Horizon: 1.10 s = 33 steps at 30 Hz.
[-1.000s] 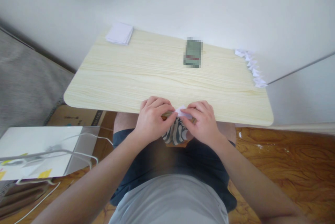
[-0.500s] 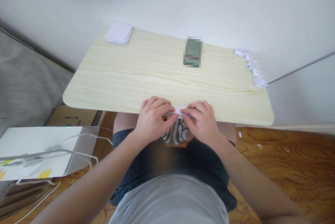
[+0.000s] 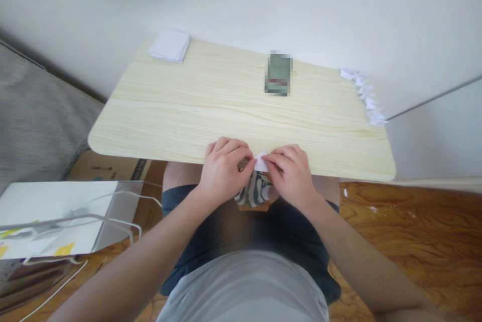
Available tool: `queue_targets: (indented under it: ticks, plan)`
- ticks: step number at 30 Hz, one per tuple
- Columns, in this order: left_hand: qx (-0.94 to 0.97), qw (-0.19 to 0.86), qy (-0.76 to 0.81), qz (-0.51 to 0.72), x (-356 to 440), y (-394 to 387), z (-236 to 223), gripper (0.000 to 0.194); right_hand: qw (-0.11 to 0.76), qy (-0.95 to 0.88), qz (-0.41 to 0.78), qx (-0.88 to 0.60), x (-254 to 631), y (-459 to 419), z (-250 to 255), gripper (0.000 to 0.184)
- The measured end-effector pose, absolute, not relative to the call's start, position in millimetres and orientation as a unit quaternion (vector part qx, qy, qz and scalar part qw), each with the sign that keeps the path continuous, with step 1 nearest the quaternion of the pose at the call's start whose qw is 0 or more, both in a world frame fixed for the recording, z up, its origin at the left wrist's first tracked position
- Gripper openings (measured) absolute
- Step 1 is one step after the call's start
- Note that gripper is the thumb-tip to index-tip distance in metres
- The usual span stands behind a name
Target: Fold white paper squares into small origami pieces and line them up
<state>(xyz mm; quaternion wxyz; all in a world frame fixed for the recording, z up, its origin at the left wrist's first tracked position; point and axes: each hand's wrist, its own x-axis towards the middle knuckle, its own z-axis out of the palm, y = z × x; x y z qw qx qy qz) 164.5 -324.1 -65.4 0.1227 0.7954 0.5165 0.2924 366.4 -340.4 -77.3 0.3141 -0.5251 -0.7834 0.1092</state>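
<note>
Between my hands is a small piece of folded white paper [image 3: 260,162], held at the front edge of the pale wooden table [image 3: 211,96]. My left hand [image 3: 226,169] pinches its left side with thumb and forefinger. On the other side my right hand [image 3: 290,171] grips it the same way. The fingertips cover part of the paper, so its exact folds cannot be made out. A stack of white paper sheets [image 3: 170,44] lies at the table's back left corner. Along the right edge runs a row of several small folded white paper pieces [image 3: 366,93].
A blurred green rectangular object [image 3: 277,75] lies toward the back of the table, near the wall. To the lower left stands a white box-like surface [image 3: 56,201] with white cables across it. Behind it is a cardboard box [image 3: 109,164]. My legs are under the table.
My fingers have shifted slightly on the paper. It now shows as a narrower piece, with less of it reaching under my right hand. Both hands stay at the table's front edge.
</note>
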Motion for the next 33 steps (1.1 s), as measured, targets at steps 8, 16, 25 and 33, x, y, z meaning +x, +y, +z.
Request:
queue_targets:
  ticks: [8,16,25,33]
  plan:
    - [0.793,0.115,0.520,0.297,166.6,-324.7,-67.7,0.009,0.330,-0.766,0.081,-0.546,358.3,-343.8,-78.8,0.010]
    - [0.795,0.116,0.517,0.295,166.3,-324.7,-67.4,0.008,0.315,-0.772,0.103,-0.542,363.2,-341.3,-75.6,0.011]
    - [0.796,0.121,0.516,0.293,165.0,-325.5,-68.3,0.014,0.311,-0.782,0.134,-0.524,377.3,-341.7,-74.9,0.018]
    - [0.825,0.127,0.460,0.302,157.9,-330.7,-73.7,0.021,0.306,-0.799,0.126,-0.501,380.8,-349.2,-76.2,0.023]
